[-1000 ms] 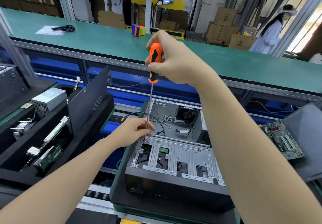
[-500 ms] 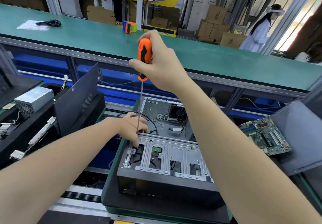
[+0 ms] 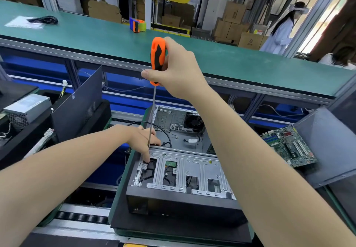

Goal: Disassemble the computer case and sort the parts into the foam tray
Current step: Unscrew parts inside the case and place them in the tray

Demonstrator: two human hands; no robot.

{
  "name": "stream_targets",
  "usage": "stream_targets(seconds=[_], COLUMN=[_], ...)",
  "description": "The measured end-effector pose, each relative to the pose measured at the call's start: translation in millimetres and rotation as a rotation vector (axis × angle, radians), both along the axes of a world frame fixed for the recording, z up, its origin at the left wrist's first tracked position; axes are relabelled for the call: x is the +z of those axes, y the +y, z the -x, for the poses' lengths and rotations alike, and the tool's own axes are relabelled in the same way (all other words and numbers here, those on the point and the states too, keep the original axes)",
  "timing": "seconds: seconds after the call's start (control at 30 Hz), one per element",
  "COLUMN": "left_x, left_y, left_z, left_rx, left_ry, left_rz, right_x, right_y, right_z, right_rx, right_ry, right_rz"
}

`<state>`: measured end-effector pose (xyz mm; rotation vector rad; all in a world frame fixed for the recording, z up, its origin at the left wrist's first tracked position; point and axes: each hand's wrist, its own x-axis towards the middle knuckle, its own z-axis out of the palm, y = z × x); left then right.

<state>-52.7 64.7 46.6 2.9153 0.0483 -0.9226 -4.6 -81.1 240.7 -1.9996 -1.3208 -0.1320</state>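
**A:** Backing out a screw, by the look of it. Right hand (image 3: 179, 71) clamped round the orange-and-black screwdriver handle (image 3: 158, 58), long steel shaft (image 3: 151, 119) running straight down to the left corner of the silver stamped-metal drive cage (image 3: 185, 169), centre frame.

**B:** Left hand?

**A:** Left hand (image 3: 143, 141) sits at the shaft's tip, fingers (image 3: 147, 157) curled in, one pressed down at the cage slot. Looks like it's steadying the bit; can't tell if it's pinching anything, tip is hidden.

**B:** Case itself?

**A:** Open black steel computer case (image 3: 183, 202) lying flat on a dark mat, lower centre. Black cable (image 3: 163, 129) loops inside behind the cage.

**B:** How will the cage handle once free?

**A:** My guess: thin sheet metal, light, stiff, but stamped edges likely sharp. Take it by the flat outer rails, not through the cutouts. Small green board (image 3: 171, 163) shows in one opening, so keep fingers off that. The screw is tiny and easy to drop into the chassis.

**B:** Where does it go?

**A:** Black foam tray (image 3: 28, 131) at left frame, already holding a grey power supply (image 3: 27, 108). Green motherboard (image 3: 289, 146) rests at right.
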Motion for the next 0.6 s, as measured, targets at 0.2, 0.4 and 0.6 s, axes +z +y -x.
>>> stream_targets(seconds=[0.2,0.4,0.6], left_x=[0.8,0.9,-1.7], left_y=[-1.0,-1.7,-0.8], left_z=[1.8,3.5,5.7], left_rx=[-0.003,0.015,0.021], left_ry=[-0.006,-0.016,-0.047], left_rz=[0.013,0.03,0.061], right_x=[3.0,7.3,8.7], right_y=[-3.9,-4.5,-12.0], right_z=[-7.4,-14.8,-24.7], right_rx=[0.016,0.097,0.225], right_ry=[0.036,0.1,0.201], right_rz=[0.056,0.102,0.138])
